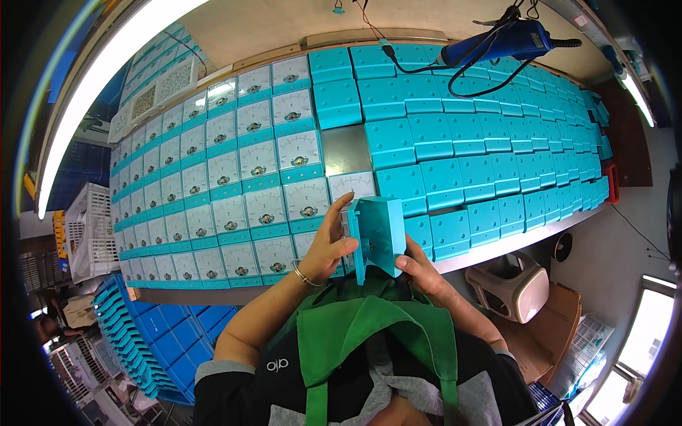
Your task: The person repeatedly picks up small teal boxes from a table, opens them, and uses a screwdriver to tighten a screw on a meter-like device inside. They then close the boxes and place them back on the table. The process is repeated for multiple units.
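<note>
In front of my chest I hold a teal plastic meter housing in two parts, tilted upright and spread like an open book. My left hand (328,245) grips the thin, edge-on meter panel (357,245), thumb and fingers against its left side. A deeper teal box-shaped cover (388,231) is in my right hand (420,268), with the thumb on its lower right edge. The two parts are close together; whether they touch cannot be made out. Just beyond them lies a meter with a white dial face (350,185).
Rows of white-dial meters (257,165) fill the bench's left side; rows of teal covers (465,177) fill its right. Overhead hangs a blue corded power screwdriver (497,46). Trays of small parts (174,82) stand far left. A plastic stool (515,287) is at lower right.
</note>
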